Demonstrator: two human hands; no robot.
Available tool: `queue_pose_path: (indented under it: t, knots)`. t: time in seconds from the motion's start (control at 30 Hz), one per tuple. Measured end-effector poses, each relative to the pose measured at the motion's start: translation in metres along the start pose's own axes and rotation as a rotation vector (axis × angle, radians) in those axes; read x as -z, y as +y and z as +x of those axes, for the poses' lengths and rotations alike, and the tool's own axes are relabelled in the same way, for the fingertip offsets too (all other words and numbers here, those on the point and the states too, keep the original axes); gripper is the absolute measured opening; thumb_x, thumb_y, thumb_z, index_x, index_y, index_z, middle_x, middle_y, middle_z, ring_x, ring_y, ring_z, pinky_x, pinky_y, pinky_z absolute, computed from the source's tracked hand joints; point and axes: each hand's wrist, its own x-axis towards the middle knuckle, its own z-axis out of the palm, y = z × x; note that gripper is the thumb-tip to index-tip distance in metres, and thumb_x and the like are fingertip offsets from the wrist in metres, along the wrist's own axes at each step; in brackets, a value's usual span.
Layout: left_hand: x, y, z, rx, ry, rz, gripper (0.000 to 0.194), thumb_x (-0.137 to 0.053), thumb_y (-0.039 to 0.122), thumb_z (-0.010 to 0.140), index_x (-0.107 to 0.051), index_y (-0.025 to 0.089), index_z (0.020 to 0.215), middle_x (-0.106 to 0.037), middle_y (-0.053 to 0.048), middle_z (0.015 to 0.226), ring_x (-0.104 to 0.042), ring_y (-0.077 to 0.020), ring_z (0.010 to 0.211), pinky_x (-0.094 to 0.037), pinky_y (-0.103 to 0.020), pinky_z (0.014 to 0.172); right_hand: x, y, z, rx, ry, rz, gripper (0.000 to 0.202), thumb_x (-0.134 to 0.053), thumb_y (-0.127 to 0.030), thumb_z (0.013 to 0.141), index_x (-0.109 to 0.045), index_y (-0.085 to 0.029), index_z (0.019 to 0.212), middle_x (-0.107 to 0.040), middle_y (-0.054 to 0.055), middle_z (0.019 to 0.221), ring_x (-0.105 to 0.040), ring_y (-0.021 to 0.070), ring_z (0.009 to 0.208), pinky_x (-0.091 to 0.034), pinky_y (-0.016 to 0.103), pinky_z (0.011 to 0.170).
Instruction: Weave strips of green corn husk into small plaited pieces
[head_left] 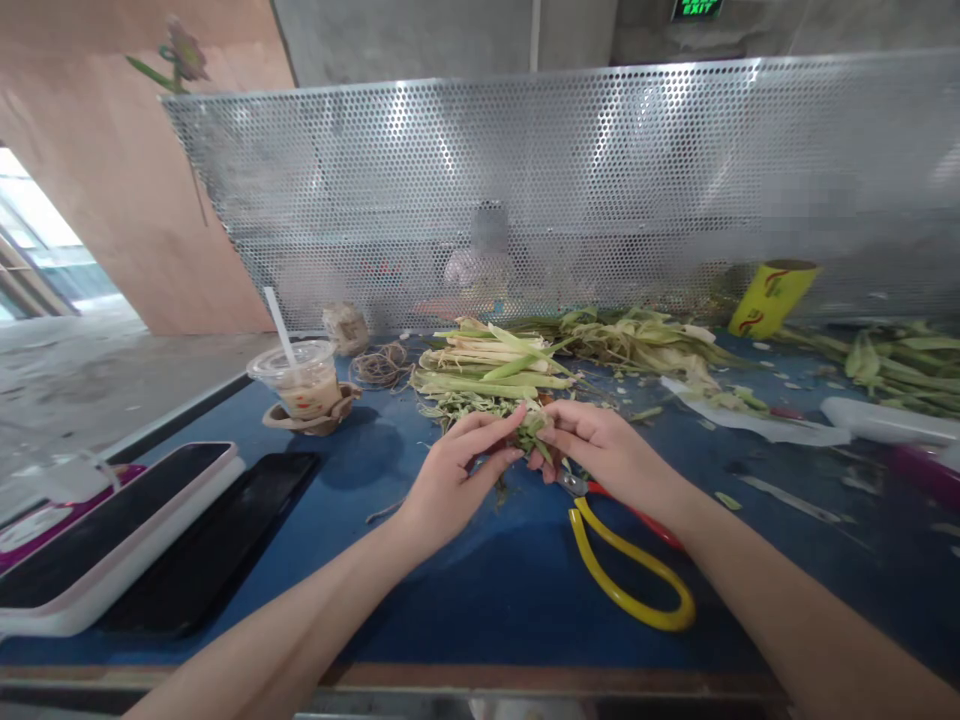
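Note:
My left hand (469,465) and my right hand (592,445) meet above the middle of the blue table. Between their fingertips is a small bunch of dried green leaves (531,428), pinched from both sides. Just behind it lies a pile of pale green stalks and husks (491,362), part of it hidden by the fingers. Under my right hand rest pliers-like cutters (630,575) with one yellow and one red looped handle, their metal end partly covered by the hand.
At left stand a plastic cup with a straw (300,385), a ball of twine (381,366), a black phone (217,540) and a white-cased device (112,540). A yellow roll (772,298), more dried husks (645,345) and a white paper scrap (757,420) lie right. A perforated metal screen (525,160) closes the back.

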Motion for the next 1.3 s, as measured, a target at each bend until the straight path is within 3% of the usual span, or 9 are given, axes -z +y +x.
queue_pose_path:
  t: [0.27, 0.43, 0.73, 0.93, 1.03, 1.3]
  knots:
    - [-0.001, -0.001, -0.001, 0.06, -0.026, -0.045, 0.038, -0.05, 0.019, 0.082, -0.056, 0.026, 0.119, -0.058, -0.003, 0.092, -0.054, -0.0135, 0.085, -0.046, -0.026, 0.079, 0.004, 0.004, 0.002, 0.017, -0.055, -0.04, 0.015, -0.043, -0.028, 0.087, -0.052, -0.018, 0.08, -0.059, -0.001, 0.07, -0.058, 0.0094, 0.059, -0.047, 0.024, 0.061]
    - [-0.006, -0.003, -0.001, 0.173, 0.033, -0.131, 0.047, -0.051, 0.021, 0.081, -0.046, 0.028, 0.127, -0.057, -0.002, 0.091, -0.054, -0.0124, 0.077, -0.047, -0.026, 0.072, 0.0, 0.012, 0.004, 0.001, 0.043, -0.034, 0.011, -0.051, -0.03, 0.083, -0.05, -0.019, 0.082, -0.058, -0.002, 0.067, -0.058, 0.0103, 0.06, -0.047, 0.024, 0.062]
    - [-0.002, -0.003, -0.001, 0.136, -0.043, -0.125, 0.037, -0.051, 0.02, 0.081, -0.057, 0.026, 0.117, -0.057, -0.003, 0.093, -0.054, -0.0138, 0.085, -0.046, -0.027, 0.078, -0.002, 0.013, 0.006, -0.002, 0.027, 0.041, 0.019, -0.055, -0.036, 0.079, -0.053, -0.017, 0.077, -0.058, -0.002, 0.066, -0.057, 0.01, 0.057, -0.047, 0.025, 0.06]
    - [-0.007, -0.005, 0.003, 0.245, 0.086, -0.407, 0.062, -0.057, 0.017, 0.075, -0.036, 0.024, 0.133, -0.057, -0.001, 0.084, -0.057, -0.0114, 0.076, -0.049, -0.026, 0.074, -0.004, 0.015, 0.007, -0.057, 0.119, 0.118, 0.025, -0.065, -0.029, 0.069, -0.052, -0.019, 0.088, -0.06, -0.002, 0.068, -0.058, 0.0108, 0.057, -0.049, 0.027, 0.059]
    - [-0.009, -0.008, 0.004, 0.296, 0.064, -0.448, 0.06, -0.058, 0.017, 0.074, -0.039, 0.021, 0.131, -0.06, -0.002, 0.086, -0.059, -0.0129, 0.081, -0.05, -0.028, 0.077, -0.003, 0.018, 0.01, -0.107, 0.165, 0.133, 0.028, -0.068, -0.029, 0.065, -0.053, -0.018, 0.086, -0.062, -0.002, 0.067, -0.056, 0.0103, 0.054, -0.049, 0.028, 0.058]
    - [-0.009, -0.007, 0.0, 0.28, -0.034, -0.376, 0.054, -0.057, 0.023, 0.076, -0.044, 0.019, 0.128, -0.06, -0.008, 0.11, -0.059, -0.0179, 0.096, -0.049, -0.033, 0.084, -0.003, 0.02, 0.01, -0.044, 0.116, 0.005, 0.017, -0.055, -0.035, 0.078, -0.056, -0.018, 0.076, -0.062, 0.001, 0.069, -0.058, 0.0118, 0.058, -0.047, 0.026, 0.058]
